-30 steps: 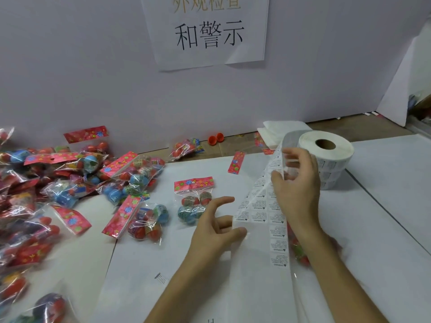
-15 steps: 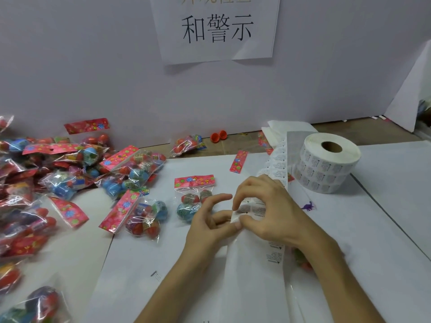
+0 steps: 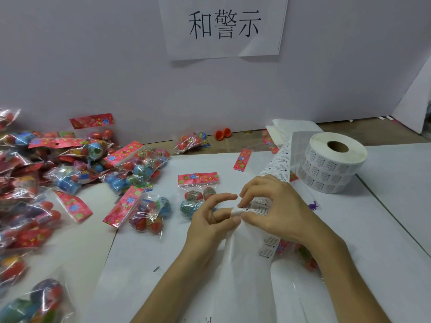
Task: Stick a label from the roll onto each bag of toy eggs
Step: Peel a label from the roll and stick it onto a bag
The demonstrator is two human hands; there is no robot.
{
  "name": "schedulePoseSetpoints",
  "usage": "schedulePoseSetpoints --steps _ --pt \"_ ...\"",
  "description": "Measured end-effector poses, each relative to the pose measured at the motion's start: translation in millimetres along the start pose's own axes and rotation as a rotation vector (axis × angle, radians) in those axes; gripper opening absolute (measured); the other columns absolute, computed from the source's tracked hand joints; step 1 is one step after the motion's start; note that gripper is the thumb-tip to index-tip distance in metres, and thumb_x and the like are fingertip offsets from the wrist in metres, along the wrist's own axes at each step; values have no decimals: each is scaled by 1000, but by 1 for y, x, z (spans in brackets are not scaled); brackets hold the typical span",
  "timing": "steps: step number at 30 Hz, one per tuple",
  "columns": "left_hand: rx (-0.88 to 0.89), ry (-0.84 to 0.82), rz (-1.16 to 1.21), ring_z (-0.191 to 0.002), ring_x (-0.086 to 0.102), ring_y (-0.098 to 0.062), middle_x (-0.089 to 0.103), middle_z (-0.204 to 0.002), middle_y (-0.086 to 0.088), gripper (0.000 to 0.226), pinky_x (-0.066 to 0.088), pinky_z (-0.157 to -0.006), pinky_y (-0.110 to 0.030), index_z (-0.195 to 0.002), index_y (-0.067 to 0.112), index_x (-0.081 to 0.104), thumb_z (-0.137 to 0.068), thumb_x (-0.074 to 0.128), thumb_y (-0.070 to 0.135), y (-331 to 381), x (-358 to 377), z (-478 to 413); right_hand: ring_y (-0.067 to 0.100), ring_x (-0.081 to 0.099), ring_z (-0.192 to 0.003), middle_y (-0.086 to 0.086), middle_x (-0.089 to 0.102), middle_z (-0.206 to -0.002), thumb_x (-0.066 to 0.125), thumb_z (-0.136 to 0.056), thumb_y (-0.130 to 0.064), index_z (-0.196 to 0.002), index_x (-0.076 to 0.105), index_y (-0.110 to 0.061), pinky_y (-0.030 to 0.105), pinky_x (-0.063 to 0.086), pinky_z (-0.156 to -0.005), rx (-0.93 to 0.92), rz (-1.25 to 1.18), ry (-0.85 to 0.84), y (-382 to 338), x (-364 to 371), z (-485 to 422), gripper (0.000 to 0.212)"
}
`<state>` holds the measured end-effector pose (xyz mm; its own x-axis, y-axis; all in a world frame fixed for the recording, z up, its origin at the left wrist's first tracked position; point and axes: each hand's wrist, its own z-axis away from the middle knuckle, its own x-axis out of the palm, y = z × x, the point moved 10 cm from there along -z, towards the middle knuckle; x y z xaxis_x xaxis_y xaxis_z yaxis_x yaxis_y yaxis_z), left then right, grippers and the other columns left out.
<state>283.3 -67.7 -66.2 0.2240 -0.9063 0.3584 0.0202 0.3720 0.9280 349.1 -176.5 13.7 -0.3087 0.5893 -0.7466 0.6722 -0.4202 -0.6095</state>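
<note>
peel | I'm pinching the label strip [image 3: 281,159] in my right hand [image 3: 275,210] to brace it | my left hand [image 3: 210,220] is pinching one label [image 3: 235,212] edge, lifting | bag [image 3: 198,194] waiting just left

Was lit softly and evenly, showed glare on bags [image 3: 149,213], blurred and bowed toward left edge.

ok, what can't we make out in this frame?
Head view:
- Print on the label strip: too small to read.
- One bag beneath the right hand: mostly covered by wrist and strip.
- The wall sign: top line cut by frame edge.
- Left bag pile: blurred, cut at the edge.
- Any peeled label: hidden where left hand meets right.
</note>
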Motion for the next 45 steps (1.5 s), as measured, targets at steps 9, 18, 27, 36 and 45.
schedulePoseSetpoints --steps 9,18,27,36,45 --pt "-3 1 -5 -83 69 -26 76 -97 -20 39 55 -73 -24 -108 28 74 -76 75 5 0 0 0 -1 59 -103 -24 69 -96 82 -80 -40 -84 80 -31 18 45 -86 39 -40 -7 5 -1 -1 10" --pt "9 -30 -60 -82 69 -28 75 -94 -22 39 55 -74 -32 -111 29 73 -77 74 8 -2 3 -1 -6 56 -104 -28 69 -95 80 -82 -28 -82 80 -30 2 37 -82 80 -7 -18 13 -1 0 3" --pt "28 -60 -174 -78 63 -31 68 -88 -27 50 53 -76 -39 -114 34 68 -73 75 6 -6 8 -2 -3 63 -94 -21 70 -94 78 -85 -24 -86 74 -40 8 46 -81 146 -43 10 20 -6 1 17" --pt "65 -369 -519 -54 49 -17 49 -56 2 53 46 -59 -24 -132 50 53 -87 75 32 -17 47 21 1 65 -86 -19 69 -94 74 -87 -34 -103 71 -34 11 51 -74 125 -62 355 23 -45 6 16" --pt "20 -169 -28 -52 42 -14 44 -59 -1 73 40 -56 -28 -143 19 57 -75 70 43 5 23 8 6 64 -85 -18 66 -96 76 -87 -36 -113 70 -32 30 55 -78 48 -25 262 7 -15 0 27"
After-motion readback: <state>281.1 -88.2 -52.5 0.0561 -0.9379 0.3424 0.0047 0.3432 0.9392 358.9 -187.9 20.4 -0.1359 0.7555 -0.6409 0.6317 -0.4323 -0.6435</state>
